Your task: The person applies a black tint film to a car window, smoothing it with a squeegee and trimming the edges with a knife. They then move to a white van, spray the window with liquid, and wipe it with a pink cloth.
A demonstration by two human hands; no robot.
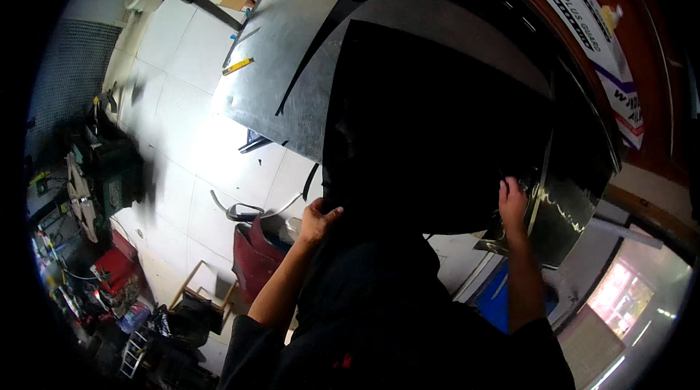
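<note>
A large, stiff-looking black sheet (430, 127) spreads in front of me, partly over a grey metal-topped table (292, 62). At its near left corner my left hand (319, 221) is closed on the edge, thumb on top. My right hand (512, 200) is closed at the sheet's near right edge, its fingertips partly lost in the dark. Beside that hand hangs a shiny, see-through dark film (565, 226) with creases catching light. The sheet is so dark that its surface detail cannot be made out.
A yellow cutter knife (238, 66) lies at the table's left edge. A dark red bag (255, 259) stands on the white tiled floor (175, 142) to the left. Tools and a red box (117, 266) crowd the far left. A printed white board (576, 11) leans at the upper right.
</note>
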